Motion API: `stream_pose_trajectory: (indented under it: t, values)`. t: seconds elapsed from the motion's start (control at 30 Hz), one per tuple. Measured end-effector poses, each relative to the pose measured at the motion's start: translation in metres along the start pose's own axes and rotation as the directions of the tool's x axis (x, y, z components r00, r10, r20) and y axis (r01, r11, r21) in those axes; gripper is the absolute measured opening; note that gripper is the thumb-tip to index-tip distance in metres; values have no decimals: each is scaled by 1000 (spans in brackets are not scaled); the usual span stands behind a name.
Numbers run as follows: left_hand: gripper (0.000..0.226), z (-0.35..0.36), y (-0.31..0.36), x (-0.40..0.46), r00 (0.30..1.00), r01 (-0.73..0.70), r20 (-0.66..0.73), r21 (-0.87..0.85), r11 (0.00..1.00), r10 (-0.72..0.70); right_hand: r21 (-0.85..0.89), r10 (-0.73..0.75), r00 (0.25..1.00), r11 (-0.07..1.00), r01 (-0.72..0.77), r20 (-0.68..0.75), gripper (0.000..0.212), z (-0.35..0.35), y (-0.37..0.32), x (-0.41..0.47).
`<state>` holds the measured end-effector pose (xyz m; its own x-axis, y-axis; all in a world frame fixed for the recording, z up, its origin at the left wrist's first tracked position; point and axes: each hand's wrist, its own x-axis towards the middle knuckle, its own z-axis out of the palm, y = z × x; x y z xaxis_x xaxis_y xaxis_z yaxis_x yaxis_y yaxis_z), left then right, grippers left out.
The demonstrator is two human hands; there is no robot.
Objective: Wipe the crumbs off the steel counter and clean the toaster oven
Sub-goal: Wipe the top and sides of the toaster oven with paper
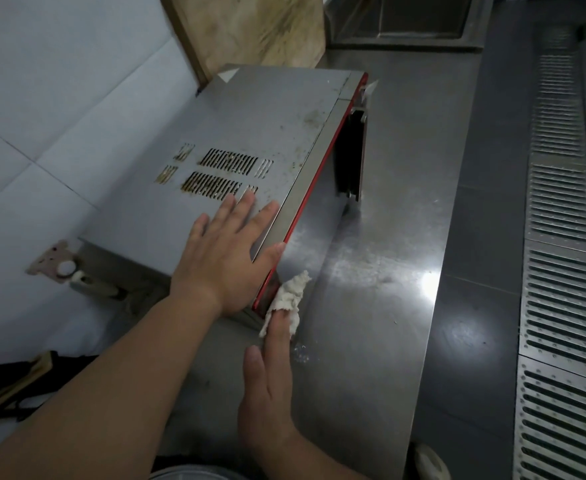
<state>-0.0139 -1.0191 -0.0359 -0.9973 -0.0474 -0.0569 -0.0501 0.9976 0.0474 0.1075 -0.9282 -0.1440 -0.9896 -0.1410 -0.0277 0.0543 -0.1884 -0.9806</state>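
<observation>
The grey toaster oven (257,133) with a red front rim stands on the steel counter (381,237), its top stained and slotted with vents. My left hand (229,251) lies flat on the oven's top near its front corner, thumb over the red edge. My right hand (270,386) presses a small off-white cloth (289,296) with straight fingers against the oven's lower front corner. Pale crumbs and smears (360,268) lie on the counter to the right of the cloth. The oven door handle (350,154) sticks out at the front.
A worn wooden cutting board (250,26) leans on the white tiled wall (42,98) behind the oven. A wall socket with a plug (63,268) sits left of the oven. A sink basin (423,19) lies at the counter's far end. Floor drain grating (561,271) runs along the right.
</observation>
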Motion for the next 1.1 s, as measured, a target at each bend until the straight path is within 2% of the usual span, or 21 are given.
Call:
stream_pose_trajectory:
  t: [0.07, 0.1, 0.17, 0.2, 0.3, 0.37, 0.43, 0.5, 0.53, 0.57, 0.67, 0.83, 0.93, 1.03, 1.1]
  values:
    - [68, 0, 0, 0, 1000, 3, -4, -5, 1000, -3, 26, 63, 997, 998, -62, -42, 76, -5, 4, 14]
    - [67, 0, 0, 0, 1000, 4, -6, -8, 1000, -4, 90, 154, 983, 985, -145, -102, 79, -9, 14, 27]
    - [64, 1, 0, 0, 1000, 8, -9, -14, 1000, -9, 283, 430, 891, 882, -378, -149, 74, -24, 37, 56]
    - [62, 1, 0, 0, 1000, 10, -9, -19, 1000, -10, 358, 528, 842, 812, -461, -115, 72, -33, 47, 69]
    - [60, 1, -1, 0, 1000, 10, -6, -41, 999, -10, 504, 595, 800, 715, -484, -75, 74, -46, 70, 86]
    - [59, 0, -1, 1, 1000, 9, -10, -57, 998, -9, 507, 587, 804, 723, -468, -95, 74, -44, 73, 86]
    - [59, -1, -1, 0, 1000, 5, -19, -70, 998, -6, 429, 574, 811, 765, -481, -113, 79, -38, 72, 81]
    - [58, -2, -1, -1, 1000, -3, -24, -77, 997, 1, 184, 486, 867, 867, -462, -113, 70, -29, 47, 69]
    - [57, -2, -2, -1, 1000, -7, -22, -79, 997, 5, 111, 417, 900, 908, -405, -126, 60, -23, 40, 60]
    - [56, -1, -2, -1, 1000, -10, -22, -78, 997, 8, 118, 345, 928, 937, -330, -139, 56, -16, 28, 49]
    - [53, 1, -4, 1, 999, -13, -30, -55, 998, 12, 81, 152, 985, 986, -145, -80, 77, -2, 0, 14]
    - [52, 1, -3, 1, 1000, -7, -29, -48, 999, 6, -38, -108, 993, 993, 110, 42, 75, 9, -8, -14]
    - [52, 0, -3, 0, 1000, 0, -20, -46, 999, -1, -373, -228, 971, 896, 240, 74, 69, 2, 22, -7]
    - [52, 1, -2, 0, 1000, -7, -25, -52, 999, 5, -510, -232, 971, 830, 227, 55, 65, -18, 49, 16]
    - [52, 1, -3, 1, 999, -7, -32, -53, 999, 5, -469, -82, 996, 879, 87, 29, 72, -31, 52, 38]
